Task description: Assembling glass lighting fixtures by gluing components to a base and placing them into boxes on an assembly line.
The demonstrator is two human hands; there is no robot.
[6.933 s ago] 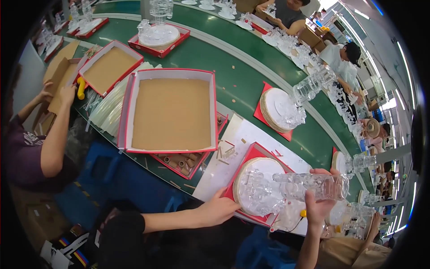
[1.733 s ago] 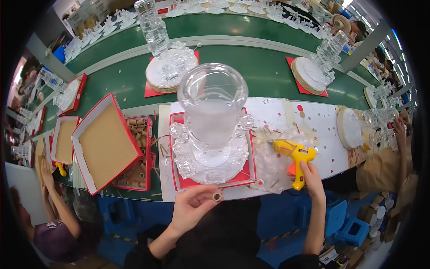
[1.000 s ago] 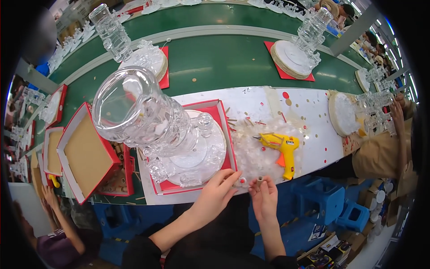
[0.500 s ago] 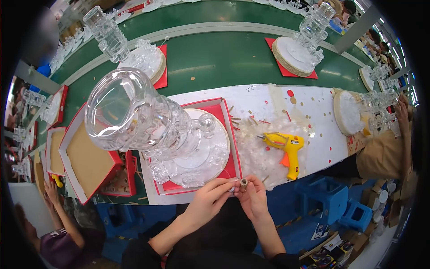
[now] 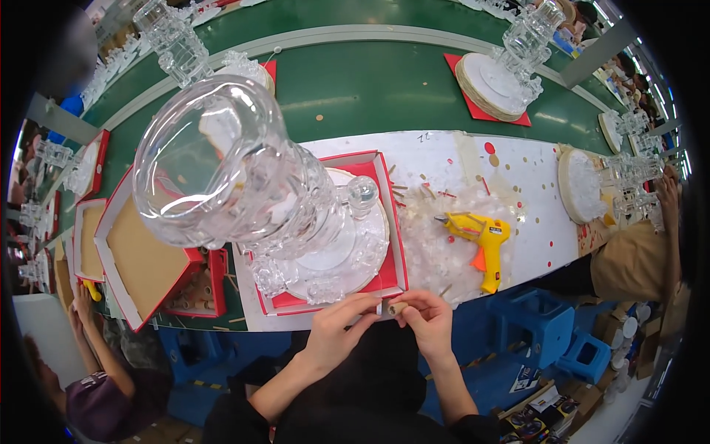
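Just in front of the red box tray (image 5: pixel 398 255), my two hands are close together. My right hand (image 5: pixel 431 320) pinches a small tan paper tube (image 5: pixel 397 308). The fingertips of my left hand (image 5: pixel 330 333) are pressed together beside it on something small and pale that I cannot make out. In the tray lies a round white base (image 5: pixel 313 263) with clear pieces around its rim. A tall clear stacked glass-like vessel (image 5: pixel 209 174) rises from it and leans left toward me. A yellow hot glue gun (image 5: pixel 488 244) lies on its side right of the tray.
Scraps and small sticks litter the white sheet (image 5: pixel 521 177) around the glue gun. Open red-edged boxes (image 5: pixel 148 255) and a box of tan tubes (image 5: pixel 198 296) sit left. Similar clear pieces stand across the green table (image 5: pixel 355 89). People work at both sides; blue stools (image 5: pixel 536 325) stand right.
The tube in my right hand has turned from end-on to lying sideways, and my hands have parted slightly. The view has shifted a little; the tray and vessel appear slightly further right.
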